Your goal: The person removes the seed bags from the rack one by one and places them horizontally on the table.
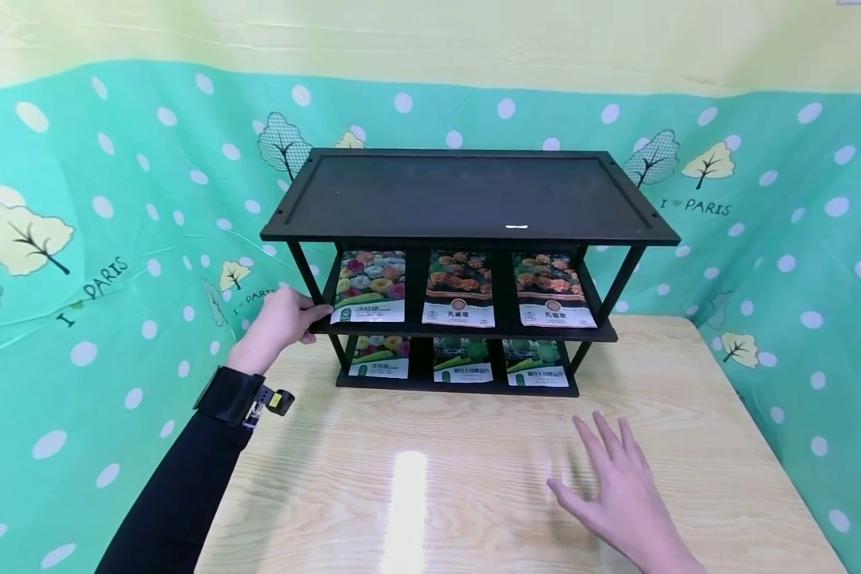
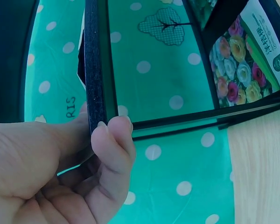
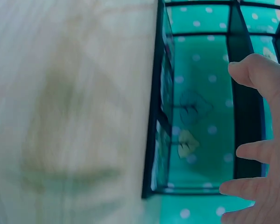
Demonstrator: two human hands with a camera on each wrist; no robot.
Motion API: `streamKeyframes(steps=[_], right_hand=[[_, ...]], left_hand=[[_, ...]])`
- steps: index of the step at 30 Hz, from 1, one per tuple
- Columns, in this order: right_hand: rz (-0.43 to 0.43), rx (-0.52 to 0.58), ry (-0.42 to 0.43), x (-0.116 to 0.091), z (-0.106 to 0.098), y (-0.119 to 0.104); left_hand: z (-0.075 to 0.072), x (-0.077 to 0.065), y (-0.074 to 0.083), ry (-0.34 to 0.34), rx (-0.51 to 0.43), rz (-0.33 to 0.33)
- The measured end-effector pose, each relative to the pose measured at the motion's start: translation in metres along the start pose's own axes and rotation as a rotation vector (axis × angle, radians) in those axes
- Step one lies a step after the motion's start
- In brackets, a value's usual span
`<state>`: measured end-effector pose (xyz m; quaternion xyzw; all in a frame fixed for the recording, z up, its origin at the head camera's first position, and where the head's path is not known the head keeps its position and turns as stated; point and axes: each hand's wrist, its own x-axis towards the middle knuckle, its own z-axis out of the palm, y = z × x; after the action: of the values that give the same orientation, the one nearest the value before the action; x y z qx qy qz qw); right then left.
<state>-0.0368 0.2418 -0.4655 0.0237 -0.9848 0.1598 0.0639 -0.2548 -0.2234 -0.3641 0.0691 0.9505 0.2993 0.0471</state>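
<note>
1. Black rack (image 1: 466,199) with slim posts, a rimmed top panel and two shelves below it stands on the table (image 1: 488,438); a small white patch (image 1: 516,226) shows near its top front edge.
2. Nearest, in front of the rack's right half, the right hand (image 1: 620,494) is empty, fingers spread, apart from the rack.
3. At the rack's left end, the left hand (image 1: 276,319) grips the end of the middle shelf (image 1: 466,330); a dark wrist strap (image 1: 226,395) and a black sleeve (image 1: 179,486) cover that arm.
4. Six packets (image 1: 462,363) lie on the rack: three on the bottom shelf (image 1: 459,387), one with mixed blooms and two with round green produce; three on the middle shelf, one with mixed blooms and two with orange flowers.
5. Behind the rack hangs one green cloth (image 1: 172,199) with pale dots, printed trees and "PARIS" lettering.
6. Only the head view shows all six packet fronts. The left wrist view shows the fingertips against the rack's black bar; the right wrist view looks through the rack to two printed trees.
</note>
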Motion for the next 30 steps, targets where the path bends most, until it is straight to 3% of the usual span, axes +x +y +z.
streamKeyframes(steps=[7,17,20,30], right_hand=[[0.024,0.008,0.067,0.005,-0.016,0.023],[0.047,0.252,0.043,0.041,-0.042,0.041],[0.037,0.322,0.055,0.054,-0.053,0.041],[-0.094,0.308,0.168,0.082,-0.089,0.023]], left_hand=[[0.004,-0.007,0.0,0.046,0.043,0.017],[0.006,-0.007,-0.002,0.096,0.033,0.055],[0.005,-0.007,-0.001,0.092,0.036,0.056],[0.007,-0.007,-0.002,0.086,0.03,0.065]])
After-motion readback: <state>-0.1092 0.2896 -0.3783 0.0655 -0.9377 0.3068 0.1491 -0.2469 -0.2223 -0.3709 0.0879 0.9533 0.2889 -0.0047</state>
